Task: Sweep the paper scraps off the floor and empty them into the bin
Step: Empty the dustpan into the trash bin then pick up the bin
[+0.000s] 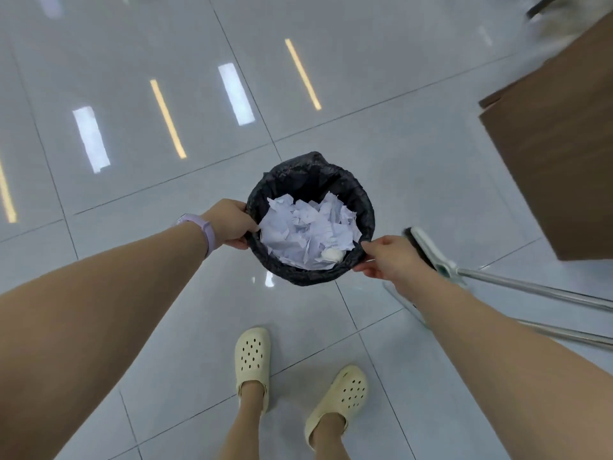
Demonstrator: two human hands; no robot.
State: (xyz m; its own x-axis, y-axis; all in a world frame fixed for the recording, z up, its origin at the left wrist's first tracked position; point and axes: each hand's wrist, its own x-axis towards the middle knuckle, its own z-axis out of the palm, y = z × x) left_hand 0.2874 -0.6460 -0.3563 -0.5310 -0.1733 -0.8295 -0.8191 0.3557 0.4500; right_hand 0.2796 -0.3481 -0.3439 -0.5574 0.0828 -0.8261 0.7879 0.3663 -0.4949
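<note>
- Plainly, the bin, lined with a black bag and holding the paper scraps, is gripped by its rim alone; a slack liner could slip and tip scraps back onto the floor.
- Left hand pinches the rim's left edge, right hand its near-right edge, arms outstretched.
- A broom lies just beside the right hand and could trip a step.

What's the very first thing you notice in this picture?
A black-lined bin in the middle, full of white paper scraps. The left hand and right hand grip its rim on either side. Below are two cream clogs on the shiny floor, and a broom lies at the right.
</note>
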